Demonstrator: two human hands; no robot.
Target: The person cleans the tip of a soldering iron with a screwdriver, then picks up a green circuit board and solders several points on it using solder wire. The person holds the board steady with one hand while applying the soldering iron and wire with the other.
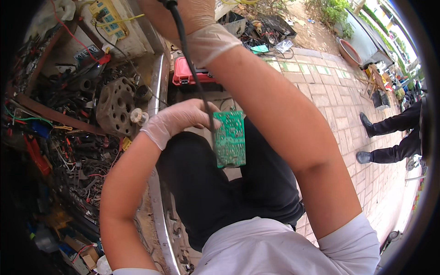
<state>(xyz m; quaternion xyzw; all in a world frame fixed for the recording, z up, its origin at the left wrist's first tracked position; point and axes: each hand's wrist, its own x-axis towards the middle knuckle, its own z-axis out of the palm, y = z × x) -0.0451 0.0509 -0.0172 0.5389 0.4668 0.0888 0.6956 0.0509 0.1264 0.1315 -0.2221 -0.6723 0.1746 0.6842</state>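
Observation:
My left hand [188, 114], in a thin clear glove, grips a green circuit board [234, 137] by its left edge. The board hangs above my lap, its soldered face towards me. My right hand [183, 18], gloved too, is raised at the upper edge, where its fingertips are cut off. A black cord [182, 41] with a thick sleeve at its end comes from beside that hand; the tool it may belong to is out of view. Downward the cord passes in front of the left hand's fingers and the board's left edge.
At left, a bench with a metal edge [160, 87] bears a holed metal block [117, 105], a solder spool [138, 116] and jumbled tools. A yellow power strip [108, 20] is above. Beyond my knees lies a red toolbox [185, 73]. Another person's legs [394, 128] stand at right.

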